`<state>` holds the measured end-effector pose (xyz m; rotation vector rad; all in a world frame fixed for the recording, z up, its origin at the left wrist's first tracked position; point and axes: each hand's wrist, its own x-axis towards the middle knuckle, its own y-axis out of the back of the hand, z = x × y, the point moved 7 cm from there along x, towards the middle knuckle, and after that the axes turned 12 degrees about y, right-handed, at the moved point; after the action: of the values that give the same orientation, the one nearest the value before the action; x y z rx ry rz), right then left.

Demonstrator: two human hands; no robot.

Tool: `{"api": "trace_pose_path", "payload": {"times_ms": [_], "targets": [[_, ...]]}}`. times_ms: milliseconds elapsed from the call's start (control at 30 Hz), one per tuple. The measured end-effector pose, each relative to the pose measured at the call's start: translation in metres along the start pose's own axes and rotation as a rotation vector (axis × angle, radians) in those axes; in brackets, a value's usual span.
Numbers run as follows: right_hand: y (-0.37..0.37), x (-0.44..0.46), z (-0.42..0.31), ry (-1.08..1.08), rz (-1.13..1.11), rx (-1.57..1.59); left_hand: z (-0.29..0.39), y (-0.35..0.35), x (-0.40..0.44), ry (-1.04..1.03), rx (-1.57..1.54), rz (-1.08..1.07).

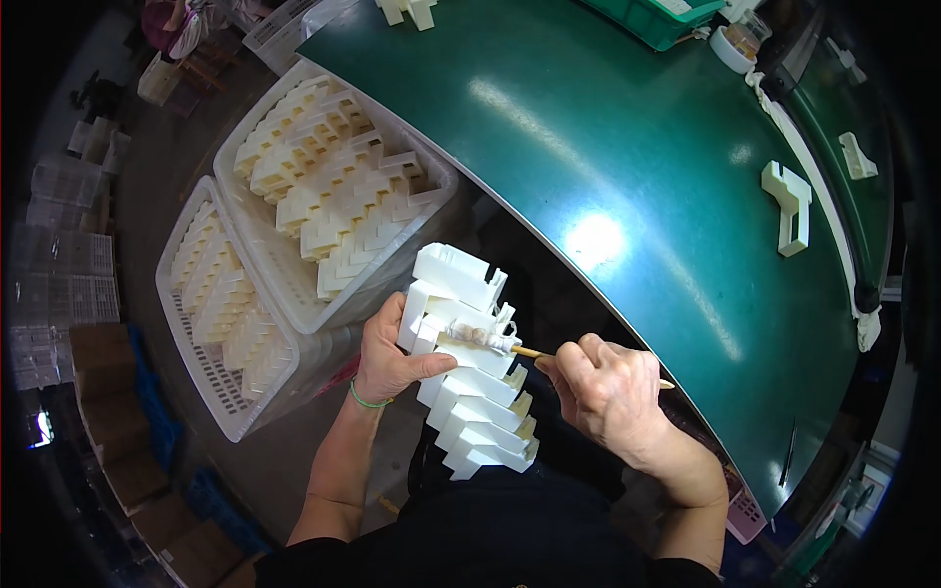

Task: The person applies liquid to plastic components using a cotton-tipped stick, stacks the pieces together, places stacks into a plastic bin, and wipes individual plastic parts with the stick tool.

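Note:
A stack of white plastic parts, nested in a zigzag row, is held over the lap. My left hand grips its upper left side, with the thumb across the front. In my right hand is a thin wooden stick, its rear end showing beyond the fingers. Whitish material wrapped round the stick's far end lies against the upper part of the stack.
Two white baskets of similar stacked parts stand at left. A green table curves along the right, bearing a single white part, a green tray and a jar. Another person is at upper left.

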<state>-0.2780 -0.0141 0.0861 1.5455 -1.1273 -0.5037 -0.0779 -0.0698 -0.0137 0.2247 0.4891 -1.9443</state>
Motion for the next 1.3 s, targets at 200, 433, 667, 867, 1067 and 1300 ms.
{"api": "trace_pose_path", "payload": {"times_ms": [200,433,667,867,1067,1300], "targets": [[0.011,-0.032,0.019,-0.077,-0.047,0.052,-0.003,0.011,-0.003,0.009,-0.028,0.063],[-0.034,-0.043,0.016,-0.176,0.147,0.395,-0.004,0.011,-0.001,-0.022,-0.040,0.047],[-0.026,-0.065,0.026,-0.248,0.307,0.487,-0.010,0.015,-0.002,0.007,-0.043,0.073],[-0.043,-0.069,0.028,-0.227,0.146,0.524,-0.004,0.008,-0.001,-0.022,-0.029,0.008],[-0.041,-0.089,0.031,-0.233,0.338,0.477,-0.006,0.000,0.004,0.018,-0.057,0.002],[-0.008,-0.042,-0.004,-0.108,-0.076,0.056,0.000,-0.011,0.007,0.022,0.052,-0.031]]}}
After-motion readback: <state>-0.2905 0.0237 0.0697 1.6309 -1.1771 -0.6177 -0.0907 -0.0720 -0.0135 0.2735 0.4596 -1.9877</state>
